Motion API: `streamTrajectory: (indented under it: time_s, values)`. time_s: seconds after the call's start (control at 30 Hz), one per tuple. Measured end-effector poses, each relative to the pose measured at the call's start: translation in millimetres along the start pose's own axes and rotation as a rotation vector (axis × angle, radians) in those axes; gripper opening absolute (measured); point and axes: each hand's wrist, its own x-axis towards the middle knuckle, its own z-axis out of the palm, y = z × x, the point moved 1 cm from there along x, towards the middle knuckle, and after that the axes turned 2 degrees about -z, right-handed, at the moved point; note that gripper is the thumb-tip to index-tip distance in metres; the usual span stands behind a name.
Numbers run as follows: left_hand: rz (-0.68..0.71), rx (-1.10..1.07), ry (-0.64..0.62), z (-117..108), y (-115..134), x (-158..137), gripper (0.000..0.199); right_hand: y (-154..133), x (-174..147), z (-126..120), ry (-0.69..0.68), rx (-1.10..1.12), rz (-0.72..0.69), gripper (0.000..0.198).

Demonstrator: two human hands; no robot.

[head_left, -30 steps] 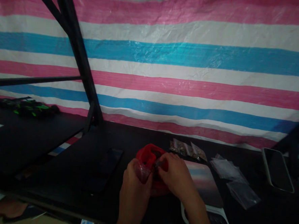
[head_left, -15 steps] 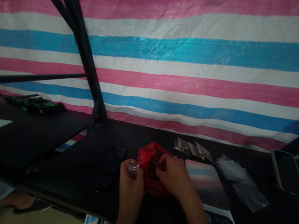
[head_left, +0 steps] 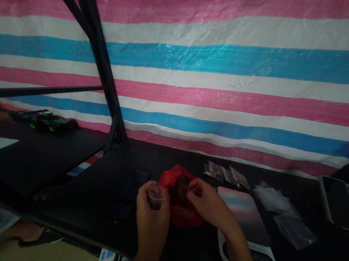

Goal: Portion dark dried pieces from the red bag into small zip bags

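My left hand (head_left: 151, 219) is closed around a small clear zip bag (head_left: 156, 196), its mouth held apart between thumb and fingers. Just right of it sits a red plastic bag (head_left: 183, 217), open at the top, with dark brown bits (head_left: 179, 188) inside. Over the right side of that bag, my right hand (head_left: 207, 199) has its thumb and fingertips pinched together. Whatever lies in this pinch is too dark and small to make out. A flat scale (head_left: 243, 213) with a shiny plate stands right of the red bag, partly behind my right forearm.
Several filled small bags (head_left: 226, 175) lie behind the scale. Empty clear bags (head_left: 279, 204) are stacked to its right, near a propped phone (head_left: 337, 201). A dark phone-like slab (head_left: 129, 194) lies at left. A black metal post (head_left: 104, 71) rises beyond; a green-black model car (head_left: 47, 122) is far left.
My right hand has drawn slightly back and right from the brown bits, fingertips now higher at the bag's edge. The small bag in my left hand shows a wider, rounder mouth.
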Motion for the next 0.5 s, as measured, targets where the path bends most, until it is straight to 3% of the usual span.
streamTrajectory:
  time_s: [0.17,0.37,0.5]
  values:
    - [0.128,0.030,-0.039,2.1,4.3,-11.5,0.045,4.6,-1.5,-13.0,0.060,0.095,-0.046,0.010]
    - [-0.074,0.048,-0.188,11.1,7.8,-18.4,0.051,-13.4,-15.9,-25.5,0.096,0.246,-0.116,0.014]
    - [-0.171,0.125,-0.256,11.9,6.0,-18.3,0.051,-35.1,-31.7,-24.1,0.104,0.110,-0.181,0.009]
